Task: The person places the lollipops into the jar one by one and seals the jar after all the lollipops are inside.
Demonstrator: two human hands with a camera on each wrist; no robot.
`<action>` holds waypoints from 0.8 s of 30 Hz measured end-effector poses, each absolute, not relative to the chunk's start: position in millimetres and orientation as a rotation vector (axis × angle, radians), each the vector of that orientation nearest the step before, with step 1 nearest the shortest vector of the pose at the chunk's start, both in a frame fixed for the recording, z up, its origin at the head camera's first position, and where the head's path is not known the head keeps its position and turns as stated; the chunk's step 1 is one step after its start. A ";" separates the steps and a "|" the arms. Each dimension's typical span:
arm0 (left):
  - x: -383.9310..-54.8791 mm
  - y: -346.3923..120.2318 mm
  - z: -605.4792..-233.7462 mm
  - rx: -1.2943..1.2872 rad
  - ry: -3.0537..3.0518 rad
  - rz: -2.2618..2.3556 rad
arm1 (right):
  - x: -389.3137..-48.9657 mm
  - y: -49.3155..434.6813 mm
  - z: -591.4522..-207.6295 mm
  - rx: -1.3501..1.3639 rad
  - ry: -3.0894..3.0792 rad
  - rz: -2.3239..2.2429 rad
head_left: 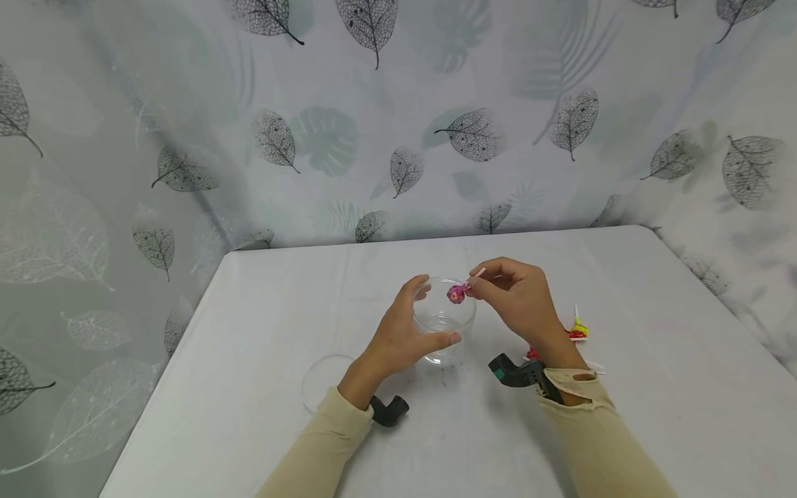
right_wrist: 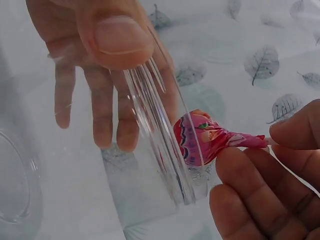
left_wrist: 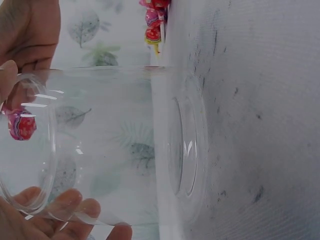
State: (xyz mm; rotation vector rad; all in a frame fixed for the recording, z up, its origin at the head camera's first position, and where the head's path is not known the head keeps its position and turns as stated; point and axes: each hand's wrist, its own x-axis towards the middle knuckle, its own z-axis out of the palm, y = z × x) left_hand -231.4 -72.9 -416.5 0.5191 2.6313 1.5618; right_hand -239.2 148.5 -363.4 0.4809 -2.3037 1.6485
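Observation:
My left hand (head_left: 398, 335) holds a clear glass jar (head_left: 443, 319), with the thumb on the near side and the fingers round the far left. In the left wrist view, the jar's base (left_wrist: 187, 150) is close over the white tabletop. My right hand (head_left: 521, 294) pinches a pink-wrapped lollipop (head_left: 456, 294) by its white stick, near the twisted end of the wrapper. The candy head points down and left at the mouth of the jar. In the right wrist view, the wrapped head (right_wrist: 200, 136) overlaps the jar's rim (right_wrist: 165, 140).
Several more lollipops (head_left: 579, 329) in red and yellow wrappers lie on the white table (head_left: 672, 387), partly behind my right wrist. A clear round lid (head_left: 304, 387) lies flat left of my left wrist. Leaf-patterned curtains stand behind and beside the table.

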 end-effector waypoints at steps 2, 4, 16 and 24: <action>-231.8 -72.5 -416.5 0.529 2.625 1.573 | -238.8 146.4 -364.9 0.481 -2.325 1.600; -232.0 -72.3 -416.8 0.531 2.619 1.578 | -238.3 144.0 -366.2 0.478 -2.358 1.552; -231.8 -74.3 -417.4 0.555 2.613 1.569 | -235.6 124.2 -373.6 0.782 -2.484 1.187; -233.2 -74.8 -419.3 0.593 2.602 1.596 | -235.4 120.1 -375.5 0.924 -2.544 1.176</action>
